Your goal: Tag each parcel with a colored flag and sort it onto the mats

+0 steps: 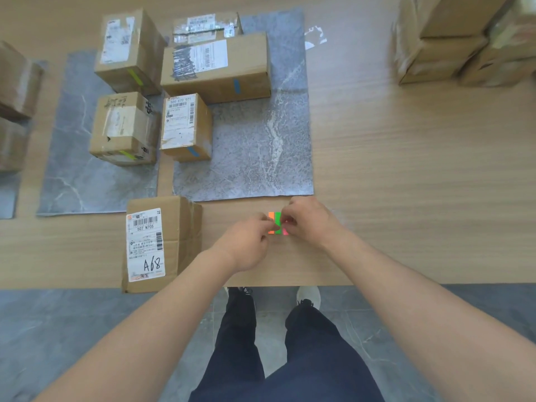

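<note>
A small pad of coloured flags (275, 223), with orange, green and pink strips, lies on the wooden table near its front edge. My left hand (246, 242) and my right hand (307, 221) both pinch at the pad from either side. To the left of my hands lies a flat cardboard parcel (162, 242) with a label marked A68. Two parcels with yellow-green flags (127, 126) (130, 50) stand on the left grey mat (87, 181). Parcels with blue flags (185, 126) (217, 68) stand on the middle grey mat (261, 158).
More cardboard boxes (452, 44) are stacked at the back right of the table. Further boxes (14, 82) stand at the far left on another mat (8, 195). The table's front edge (406, 284) runs just below my wrists, with my legs and shoes beneath.
</note>
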### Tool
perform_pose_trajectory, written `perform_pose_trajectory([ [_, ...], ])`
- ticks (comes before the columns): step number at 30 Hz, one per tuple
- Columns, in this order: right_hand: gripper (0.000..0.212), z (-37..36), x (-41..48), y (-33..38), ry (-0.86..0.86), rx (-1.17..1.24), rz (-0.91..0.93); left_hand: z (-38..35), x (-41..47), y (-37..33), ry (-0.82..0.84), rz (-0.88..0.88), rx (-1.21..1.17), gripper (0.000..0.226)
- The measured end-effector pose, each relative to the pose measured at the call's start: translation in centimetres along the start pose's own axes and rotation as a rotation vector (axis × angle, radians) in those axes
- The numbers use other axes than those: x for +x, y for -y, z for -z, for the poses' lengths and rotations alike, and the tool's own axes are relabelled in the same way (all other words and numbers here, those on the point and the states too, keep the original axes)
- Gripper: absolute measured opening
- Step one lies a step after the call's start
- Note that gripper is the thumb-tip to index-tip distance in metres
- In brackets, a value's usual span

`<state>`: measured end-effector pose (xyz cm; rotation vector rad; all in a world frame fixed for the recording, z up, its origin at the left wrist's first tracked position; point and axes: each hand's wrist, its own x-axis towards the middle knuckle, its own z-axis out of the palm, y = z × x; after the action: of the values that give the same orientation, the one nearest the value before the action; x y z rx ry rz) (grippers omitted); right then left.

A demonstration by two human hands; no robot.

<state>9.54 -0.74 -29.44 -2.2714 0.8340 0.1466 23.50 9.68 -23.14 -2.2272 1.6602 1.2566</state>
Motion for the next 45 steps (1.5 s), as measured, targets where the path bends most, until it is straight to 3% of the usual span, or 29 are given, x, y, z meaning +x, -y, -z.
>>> perform_pose_trajectory([
  [6,0.018,0.4,-0.2,-0.6,-0.005,0.041,0.017,-0.8,-0.3,0.2,0.016,-0.083,0.336,0.063],
  [12,0.016,0.0,0.4,-1.0,-0.035,0.078,-0.067,-1.6,-0.7,0.2,-0.031,-0.081,0.413,0.061],
  [15,0.012,-0.7,0.6,-1.1,-0.206,0.183,-0.178,-2.1,-0.7,0.4,-0.053,-0.091,0.44,0.062],
  [18,0.011,-0.8,-0.2,-0.4,-0.55,0.44,-0.303,-2.4,-0.3,0.7,-0.067,-0.107,0.426,0.061],
  [20,0.011,-0.6,-0.8,0.3,-0.704,0.621,-0.313,-2.2,0.2,0.8,-0.074,-0.094,0.298,0.055],
  [25,0.006,-0.6,-1.5,1.6,-0.809,0.704,-0.123,0.5,0.9,-1.1,-0.333,0.277,-0.985,0.015],
  [28,0.009,-0.6,-2.0,2.6,-0.791,0.735,-0.038,2.2,0.8,-1.7,-0.343,0.373,-1.3,0.024],
  [33,0.01,-0.3,-2.5,3.8,-0.78,0.774,0.051,3.2,0.0,-1.8,-0.323,0.391,-1.449,0.012],
  [39,0.01,-0.6,-3.3,6.1,-0.748,0.782,0.131,3.4,-1.8,-1.0,-0.378,0.311,-1.464,0.013],
  [42,0.027,-0.7,-4.1,7.8,-0.684,0.812,0.148,3.2,-3.3,0.1,-0.455,0.253,-1.365,0.008],
  [45,0.046,-0.6,-4.8,9.5,-0.597,0.901,0.04,3.4,-4.9,1.6,-0.522,0.213,-1.264,0.008],
])
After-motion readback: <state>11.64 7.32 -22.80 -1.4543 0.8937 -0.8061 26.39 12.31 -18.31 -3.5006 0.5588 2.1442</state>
